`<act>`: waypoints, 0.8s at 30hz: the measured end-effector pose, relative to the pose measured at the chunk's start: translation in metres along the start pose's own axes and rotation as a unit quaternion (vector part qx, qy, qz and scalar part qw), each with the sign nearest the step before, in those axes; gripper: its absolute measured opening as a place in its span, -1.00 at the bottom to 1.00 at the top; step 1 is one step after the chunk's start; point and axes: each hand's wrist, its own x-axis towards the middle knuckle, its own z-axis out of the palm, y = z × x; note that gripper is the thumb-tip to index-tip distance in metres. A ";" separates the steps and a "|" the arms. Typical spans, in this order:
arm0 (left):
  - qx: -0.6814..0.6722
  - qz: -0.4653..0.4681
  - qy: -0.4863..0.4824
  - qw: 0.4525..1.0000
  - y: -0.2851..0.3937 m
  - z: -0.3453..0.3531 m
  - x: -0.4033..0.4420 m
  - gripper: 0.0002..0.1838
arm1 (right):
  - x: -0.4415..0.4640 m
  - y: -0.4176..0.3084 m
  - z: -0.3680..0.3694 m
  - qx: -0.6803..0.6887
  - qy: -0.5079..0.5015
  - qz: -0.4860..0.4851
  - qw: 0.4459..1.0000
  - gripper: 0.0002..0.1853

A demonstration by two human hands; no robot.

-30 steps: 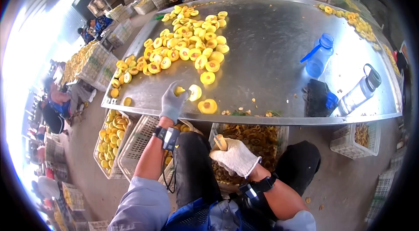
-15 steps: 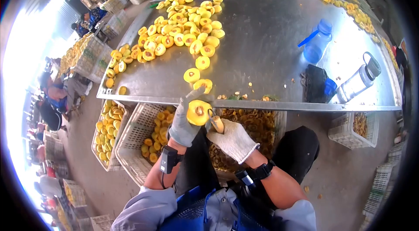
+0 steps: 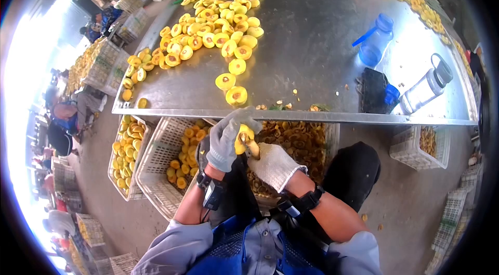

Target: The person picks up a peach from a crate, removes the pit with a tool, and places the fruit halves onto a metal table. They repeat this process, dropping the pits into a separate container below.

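Note:
My left hand (image 3: pixel 224 142), in a grey glove, is closed around a yellow peach half (image 3: pixel 243 136), now tilted so its cut face is mostly turned away. My right hand (image 3: pixel 275 165), in a white knit glove, grips a pitting tool by its wooden handle (image 3: pixel 253 149). The tool's metal end meets the peach half and is largely hidden there. Both hands are just below the near edge of the metal table (image 3: pixel 306 67). Above them, a peach half with its pit showing (image 3: pixel 236 96) lies nearest on the tabletop.
A heap of peach halves (image 3: pixel 208 25) covers the table's left side. At right stand a blue bottle (image 3: pixel 375 46), a clear bottle (image 3: pixel 426 90) and a dark pouch (image 3: pixel 374 93). Below are a crate of peach halves (image 3: pixel 148 171) and a bin of pits and scraps (image 3: pixel 293 140). Other people sit around.
My left hand has turned the peach half from facing up to on edge. The pitting tool's end has come against it. The view has shifted slightly.

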 end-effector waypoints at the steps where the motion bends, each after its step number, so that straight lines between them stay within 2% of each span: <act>1: 0.000 -0.011 -0.007 1.000 0.000 -0.002 0.000 -0.38 | 0.001 0.004 0.003 -0.001 -0.006 -0.017 1.000 -0.70; 3: -0.001 -0.034 -0.019 0.999 0.002 -0.008 0.001 -0.38 | 0.002 0.009 0.007 0.003 -0.033 -0.039 0.999 -0.71; 6: 0.243 0.082 -0.128 0.958 0.017 -0.015 0.006 -0.43 | 0.003 0.010 0.007 0.018 -0.088 -0.040 0.995 -0.71; 8: 0.069 -0.038 -0.149 0.986 0.019 -0.018 0.007 -0.44 | -0.001 0.000 0.000 0.027 -0.118 -0.022 0.992 -0.71; 9: -0.019 -0.097 -0.157 0.983 0.019 -0.019 0.007 -0.45 | -0.004 -0.005 -0.004 0.052 -0.134 -0.004 0.990 -0.71; 12: -0.032 -0.105 -0.168 0.980 0.016 -0.021 0.007 -0.45 | -0.008 -0.013 -0.012 0.106 -0.165 0.037 0.980 -0.72; 17: 0.056 -0.075 -0.127 0.988 0.016 -0.016 -0.003 -0.47 | -0.011 -0.019 -0.016 0.152 -0.207 0.084 0.963 -0.71; 18: 0.077 -0.066 -0.115 0.988 0.014 -0.016 -0.005 -0.47 | -0.011 -0.017 -0.014 0.140 -0.201 0.070 0.967 -0.72; 21: -0.053 -0.099 -0.170 0.979 0.011 -0.026 -0.001 -0.46 | -0.009 -0.015 -0.010 0.120 -0.194 0.050 0.972 -0.74; 23: -0.025 -0.100 -0.157 0.982 0.008 -0.028 0.001 -0.40 | -0.009 -0.014 -0.011 0.135 -0.199 0.067 0.968 -0.76; 24: -0.010 -0.100 -0.153 0.983 0.007 -0.027 0.002 -0.37 | -0.007 -0.010 -0.010 0.131 -0.203 0.047 0.969 -0.76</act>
